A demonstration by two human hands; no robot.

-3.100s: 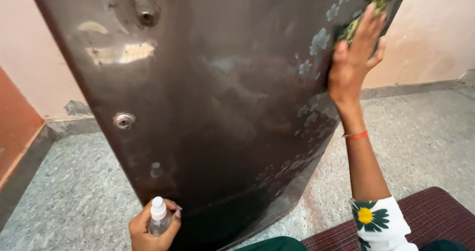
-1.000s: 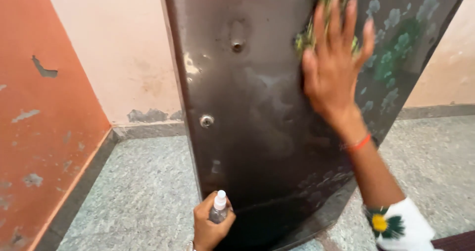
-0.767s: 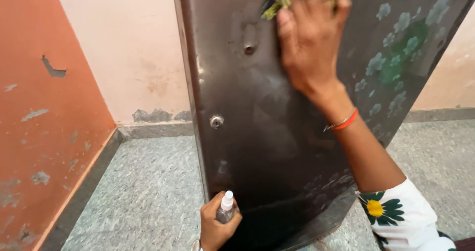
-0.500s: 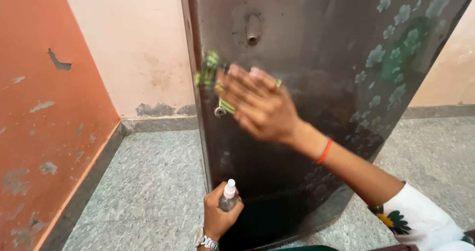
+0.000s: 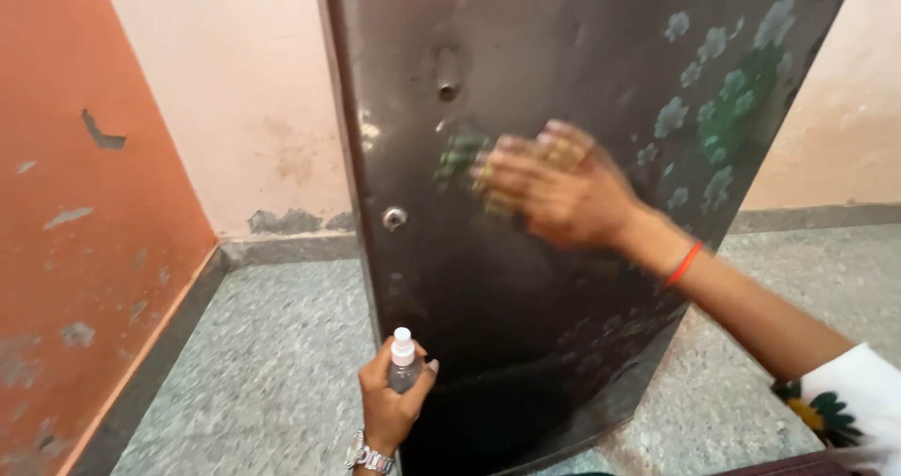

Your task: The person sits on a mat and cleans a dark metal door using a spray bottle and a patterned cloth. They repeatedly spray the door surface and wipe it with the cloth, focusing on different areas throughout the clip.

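**Hands on the Dark Panel: Cloth and Spray Bottle**

The right hand (image 5: 554, 194) presses a green cloth (image 5: 460, 157) flat against the dark glossy panel (image 5: 526, 307); hand and cloth are motion-blurred. An orange band (image 5: 683, 264) circles the right wrist. The left hand (image 5: 389, 406), wearing a wristwatch (image 5: 368, 458), grips a small clear spray bottle (image 5: 404, 363) with a white nozzle, upright, close to the panel's lower part. The panel stands upright on a speckled stone floor (image 5: 272, 373), bearing a pale flower pattern (image 5: 723, 110) and a round metal fitting (image 5: 394, 218).
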